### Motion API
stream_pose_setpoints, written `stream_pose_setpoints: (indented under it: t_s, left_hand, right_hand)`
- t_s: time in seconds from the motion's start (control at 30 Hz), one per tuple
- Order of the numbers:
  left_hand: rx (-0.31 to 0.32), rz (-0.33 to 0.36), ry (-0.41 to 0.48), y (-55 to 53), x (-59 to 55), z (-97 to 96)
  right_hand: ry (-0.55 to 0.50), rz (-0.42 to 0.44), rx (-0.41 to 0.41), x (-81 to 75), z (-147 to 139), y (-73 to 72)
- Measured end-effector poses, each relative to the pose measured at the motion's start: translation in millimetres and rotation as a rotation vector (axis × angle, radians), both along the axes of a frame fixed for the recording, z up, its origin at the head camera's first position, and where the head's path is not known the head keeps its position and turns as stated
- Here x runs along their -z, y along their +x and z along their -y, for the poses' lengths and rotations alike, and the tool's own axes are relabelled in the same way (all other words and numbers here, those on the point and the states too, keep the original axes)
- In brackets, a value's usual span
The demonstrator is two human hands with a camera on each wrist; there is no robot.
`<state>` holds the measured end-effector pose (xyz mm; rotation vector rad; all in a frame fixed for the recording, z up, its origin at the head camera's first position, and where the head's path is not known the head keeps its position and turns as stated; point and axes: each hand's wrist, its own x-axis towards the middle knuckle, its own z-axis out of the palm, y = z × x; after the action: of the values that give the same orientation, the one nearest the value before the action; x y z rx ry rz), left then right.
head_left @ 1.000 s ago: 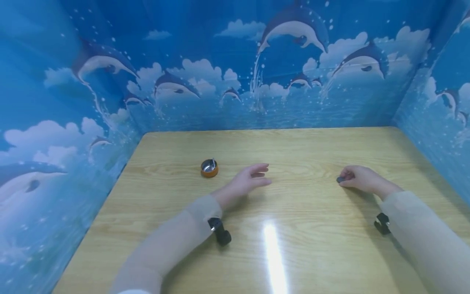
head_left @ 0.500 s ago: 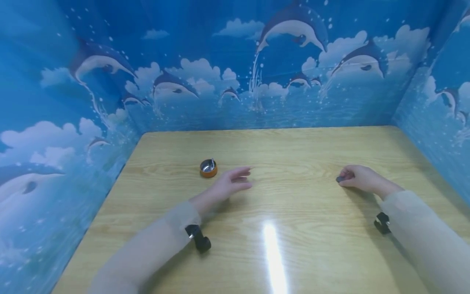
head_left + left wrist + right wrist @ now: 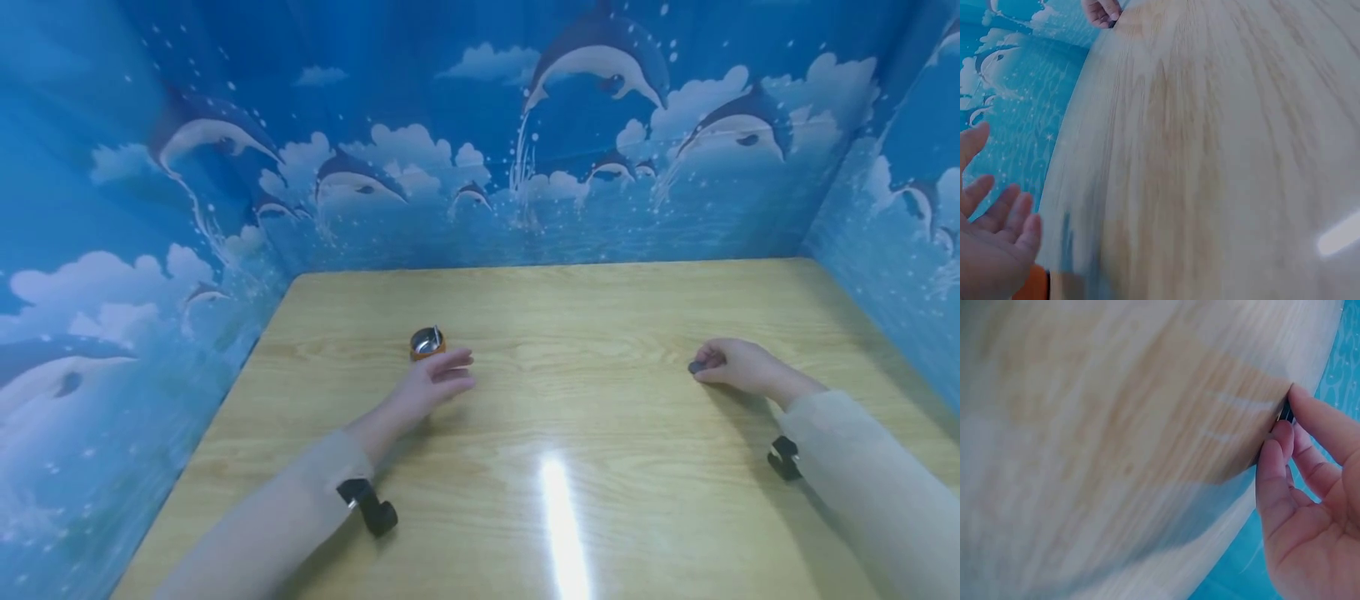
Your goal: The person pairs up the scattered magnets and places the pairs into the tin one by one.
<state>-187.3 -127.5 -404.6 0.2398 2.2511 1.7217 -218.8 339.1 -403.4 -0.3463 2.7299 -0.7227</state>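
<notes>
A small round orange bowl with a shiny metal inside (image 3: 416, 352) sits on the left part of the table, a thin pale stick (image 3: 437, 332) leaning at its rim. My left hand (image 3: 422, 390) is just in front of the bowl and overlaps its near edge in the head view, fingers spread and holding nothing. In the left wrist view, part of the orange wall (image 3: 1034, 285) shows behind that palm. Over on the right, my right hand (image 3: 741, 365) pinches a small, flat, dark grey piece (image 3: 696, 367) at the tabletop. Its fingers mostly hide it in the right wrist view.
The wood-grain table (image 3: 570, 317) reaches back to a blue dolphin-print curtain (image 3: 480, 217), which also runs along both sides. A bright light reflection (image 3: 562, 525) lies on the front middle of the table. Each sleeve carries a black wrist camera (image 3: 369, 505).
My left hand has moved left across the table to the front of the orange bowl, fingers still spread. My right hand has stayed in place with the dark piece.
</notes>
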Motion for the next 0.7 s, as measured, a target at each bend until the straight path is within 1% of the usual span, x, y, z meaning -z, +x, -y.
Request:
stream_pose_setpoints:
  t_s: [0.07,0.13,0.23,0.3,0.33,0.4,0.47,0.6,0.7]
  left_hand:
    - [-0.099,-0.014,0.01,2.2,0.0,5.7]
    - [-0.213,-0.037,0.018,3.2,-0.6,11.4]
    - [-0.369,-0.07,0.03,1.9,1.3,21.2]
    - [-0.435,-0.099,0.031,-0.8,4.3,27.3]
    - [-0.458,-0.11,0.021,-1.8,5.8,30.2]
    - [-0.482,-0.122,0.02,-4.3,10.1,35.4]
    - [-0.486,-0.102,0.014,-6.9,14.2,39.3]
    - [-0.456,-0.035,0.001,-12.7,20.4,43.0]
    - [-0.412,-0.017,-0.022,-18.5,22.1,43.4]
  right_hand:
    - [0.004,-0.007,-0.005,0.2,1,0.3]
    - [0.012,-0.011,-0.009,-0.5,2,0.2]
    - [0.03,-0.011,-0.006,-2.1,3,0.4]
    - [0.037,-0.014,-0.004,-3.2,2,0.5]
    - [0.039,-0.014,-0.003,-3.3,2,0.6]
    - [0.043,-0.017,-0.007,-3.7,2,0.8]
    - [0.046,-0.021,-0.008,-3.5,3,1.1]
    - [0.049,-0.011,-0.007,-3.9,5,1.7]
    - [0.053,-0.015,-0.004,-4.5,5,2.1]
